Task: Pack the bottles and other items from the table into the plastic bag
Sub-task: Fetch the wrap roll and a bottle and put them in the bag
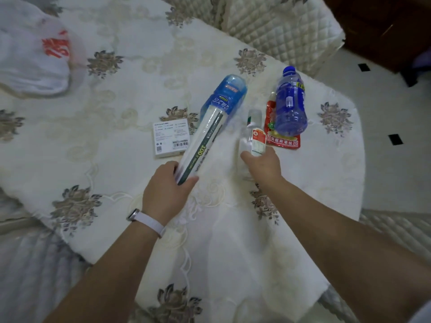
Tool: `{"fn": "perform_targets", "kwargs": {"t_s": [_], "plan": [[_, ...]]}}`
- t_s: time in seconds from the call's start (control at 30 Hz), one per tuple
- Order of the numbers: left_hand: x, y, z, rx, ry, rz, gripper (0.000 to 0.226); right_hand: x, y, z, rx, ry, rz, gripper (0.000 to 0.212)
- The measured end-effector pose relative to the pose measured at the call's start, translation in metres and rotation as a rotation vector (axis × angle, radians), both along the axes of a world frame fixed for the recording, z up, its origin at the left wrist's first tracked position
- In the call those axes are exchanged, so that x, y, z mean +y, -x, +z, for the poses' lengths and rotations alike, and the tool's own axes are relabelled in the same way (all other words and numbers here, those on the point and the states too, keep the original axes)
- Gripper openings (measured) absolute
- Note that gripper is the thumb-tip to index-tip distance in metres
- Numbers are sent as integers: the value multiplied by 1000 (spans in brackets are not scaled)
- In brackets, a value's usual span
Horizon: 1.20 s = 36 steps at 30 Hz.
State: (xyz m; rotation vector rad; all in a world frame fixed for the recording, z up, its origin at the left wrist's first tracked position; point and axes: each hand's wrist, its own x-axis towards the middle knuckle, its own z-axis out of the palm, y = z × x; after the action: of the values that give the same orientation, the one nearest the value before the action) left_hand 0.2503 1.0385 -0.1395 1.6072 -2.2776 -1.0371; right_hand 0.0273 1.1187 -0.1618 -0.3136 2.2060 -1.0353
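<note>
My left hand [166, 192] grips the near end of a long white and green roll pack [203, 145], which is raised and points away toward a light blue bottle [227, 95] lying behind it. My right hand [263, 165] closes around the bottom of a small clear bottle with a red and white label [255, 134]. A purple-blue bottle [290, 104] lies at the right on a red snack packet [283, 142]. A small white box [170, 137] lies flat left of the roll. The white plastic bag with red print [35, 50] sits at the far left of the table.
The table [116, 159] wears a cream cloth with embroidered flowers. A quilted chair back [275, 22] stands behind it at the top right. White tiled floor [384, 113] lies past the table's right edge, and a dark cabinet [384, 26] fills the top right corner.
</note>
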Motion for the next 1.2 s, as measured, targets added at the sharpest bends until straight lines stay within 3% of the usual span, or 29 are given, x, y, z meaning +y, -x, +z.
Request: {"fn": "perform_targets", "kwargs": {"t_s": [0.3, 0.63, 0.8, 1.2], "plan": [[42, -32, 47, 240, -121, 74, 23, 61, -58, 83, -87, 264, -87, 38], [104, -69, 119, 461, -106, 132, 14, 118, -108, 172, -358, 748, -16, 53], [145, -113, 144, 464, -23, 252, 17, 124, -130, 184, -506, 728, 88, 37], [225, -228, 165, 508, 53, 618, 19, 141, -219, 181, -596, 731, 408, 31]]}}
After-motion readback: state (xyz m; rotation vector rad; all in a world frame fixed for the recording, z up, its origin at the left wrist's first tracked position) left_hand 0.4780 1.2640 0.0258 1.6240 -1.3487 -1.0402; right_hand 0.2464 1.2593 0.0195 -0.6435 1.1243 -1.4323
